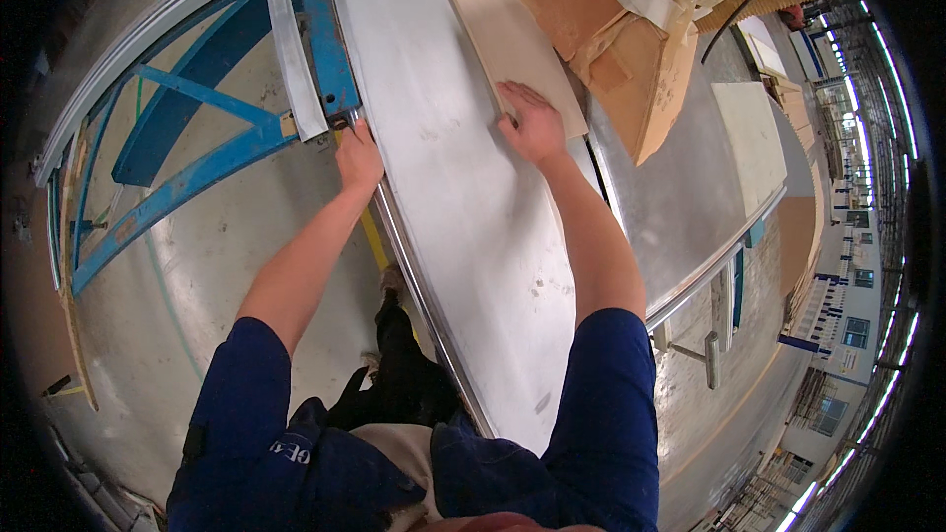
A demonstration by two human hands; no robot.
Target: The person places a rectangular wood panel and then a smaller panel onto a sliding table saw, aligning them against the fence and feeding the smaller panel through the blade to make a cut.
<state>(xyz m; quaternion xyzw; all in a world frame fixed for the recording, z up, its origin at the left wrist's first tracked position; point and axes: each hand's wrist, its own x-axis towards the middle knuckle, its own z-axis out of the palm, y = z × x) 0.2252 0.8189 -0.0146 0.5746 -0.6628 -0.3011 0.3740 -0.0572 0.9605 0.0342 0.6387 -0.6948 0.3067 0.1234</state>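
My left hand (361,160) is closed at the left edge of a long pale sliding table (434,207), beside the end of a blue metal frame (328,49). What its fingers wrap round is mostly hidden; a small metal fitting (342,119) shows just above them. On a long beige board (493,10) lies my right hand (535,125), fingers stretched across the top and thumb by the board's left edge. The board rests lengthwise on the far right part of the table.
Torn brown cardboard (631,59) heaps up right of the board. Further right is a grey metal work surface (680,197) with a pale sheet (747,143) on it. A silver fence rail (148,39) spans the blue frame at far left.
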